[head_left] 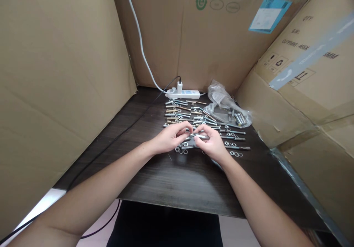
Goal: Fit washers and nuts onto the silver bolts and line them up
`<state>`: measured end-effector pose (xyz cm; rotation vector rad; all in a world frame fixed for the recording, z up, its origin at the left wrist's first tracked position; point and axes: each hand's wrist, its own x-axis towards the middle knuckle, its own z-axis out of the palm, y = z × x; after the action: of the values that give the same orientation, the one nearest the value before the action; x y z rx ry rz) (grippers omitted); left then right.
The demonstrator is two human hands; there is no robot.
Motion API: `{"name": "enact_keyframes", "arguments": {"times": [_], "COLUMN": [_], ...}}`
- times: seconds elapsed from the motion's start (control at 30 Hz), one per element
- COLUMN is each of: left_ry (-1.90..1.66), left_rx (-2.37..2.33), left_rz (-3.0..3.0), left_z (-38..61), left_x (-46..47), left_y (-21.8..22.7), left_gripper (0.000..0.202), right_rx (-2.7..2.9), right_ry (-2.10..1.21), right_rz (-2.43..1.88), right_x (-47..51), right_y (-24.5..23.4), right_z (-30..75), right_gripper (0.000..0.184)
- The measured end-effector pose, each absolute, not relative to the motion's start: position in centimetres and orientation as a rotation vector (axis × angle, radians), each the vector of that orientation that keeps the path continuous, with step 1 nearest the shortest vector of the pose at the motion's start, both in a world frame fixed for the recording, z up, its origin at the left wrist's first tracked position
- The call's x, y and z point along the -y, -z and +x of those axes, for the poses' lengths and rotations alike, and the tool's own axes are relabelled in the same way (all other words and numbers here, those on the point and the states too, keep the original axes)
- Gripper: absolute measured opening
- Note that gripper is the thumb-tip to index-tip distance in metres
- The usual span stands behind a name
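Observation:
Above the rows of hardware, my right hand (210,141) pinches a silvery expansion bolt (202,136), held roughly level. My left hand (172,137) is closed at the bolt's left end, thumb and fingertips together around its tip. Whether a small nut or washer sits between those fingertips cannot be made out. Under and behind both hands lie several metal bolts (204,121), silvery and brass-coloured, in rows. Nuts and washers (236,154) are grouped beside them. Part of the nearest rows is hidden by my hands.
A white power strip (190,94) with a plugged-in adapter stands at the back. Beside it a clear plastic bag (221,97) holds more metal parts. A black cable (129,126) crosses the dark table (177,180). Cardboard walls (171,36) enclose the back and both sides.

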<state>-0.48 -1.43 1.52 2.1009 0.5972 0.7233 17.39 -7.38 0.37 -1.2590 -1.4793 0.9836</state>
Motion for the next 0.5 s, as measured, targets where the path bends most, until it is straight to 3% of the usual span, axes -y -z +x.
{"name": "enact_keyframes", "arguments": {"times": [0.5], "left_ry": [-0.580], "left_rx": [-0.615], "left_rz": [2.020], "left_z": [-0.41], "left_x": [0.97], "left_y": [-1.27], "left_gripper": [0.023], "right_rx": [1.494], "right_ry": [-0.966], "right_rz": [-1.258], "right_x": [7.42], "right_y": [-0.43], "right_z": [17.47], "right_gripper": [0.013]}}
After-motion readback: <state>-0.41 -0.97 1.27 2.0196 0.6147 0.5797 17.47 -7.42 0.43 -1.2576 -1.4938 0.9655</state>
